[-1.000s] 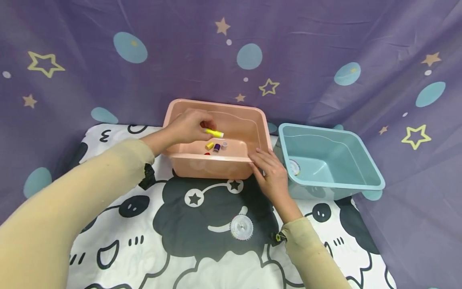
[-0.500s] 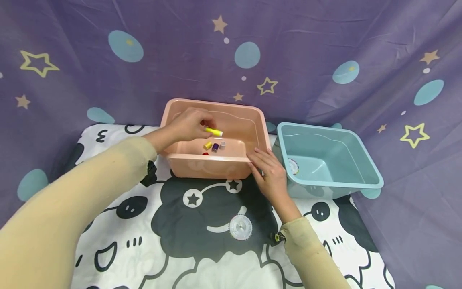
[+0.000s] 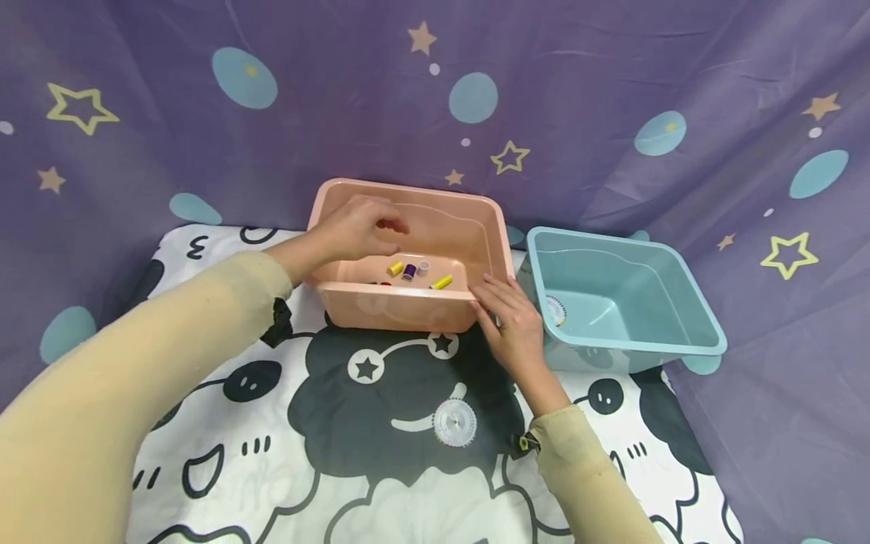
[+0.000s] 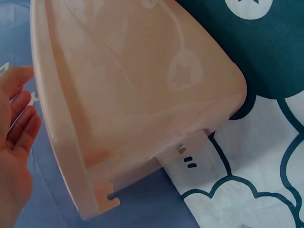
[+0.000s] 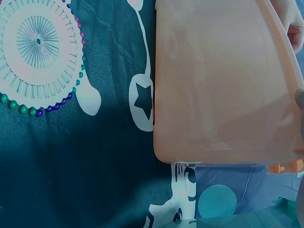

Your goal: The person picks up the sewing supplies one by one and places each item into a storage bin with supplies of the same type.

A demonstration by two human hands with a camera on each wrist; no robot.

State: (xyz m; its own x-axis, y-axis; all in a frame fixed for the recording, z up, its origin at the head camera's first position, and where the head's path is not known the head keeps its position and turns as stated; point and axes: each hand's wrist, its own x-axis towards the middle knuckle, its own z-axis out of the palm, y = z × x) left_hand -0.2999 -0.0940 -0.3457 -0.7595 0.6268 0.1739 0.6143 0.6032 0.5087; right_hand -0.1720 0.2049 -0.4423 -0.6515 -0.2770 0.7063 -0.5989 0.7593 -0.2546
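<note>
- Left grip [image 3: 363, 228] is hovering over the peach bin [image 3: 401, 308], thumb and fingers standing apart.
- Right grip [image 3: 511, 325] is clamping the bin's near right corner, fingers over the rim, thumb outside.
- Down on the bin's floor, a long yellow tube [image 3: 442, 282] is lying near that corner; a yellow spool [image 3: 396, 268], a purple spool [image 3: 409, 272] and a white spool [image 3: 424, 268] are sitting close together farther left.
- One pin wheel [image 3: 455, 422] is resting on the patterned cloth [image 3: 381, 453] in front.
</note>
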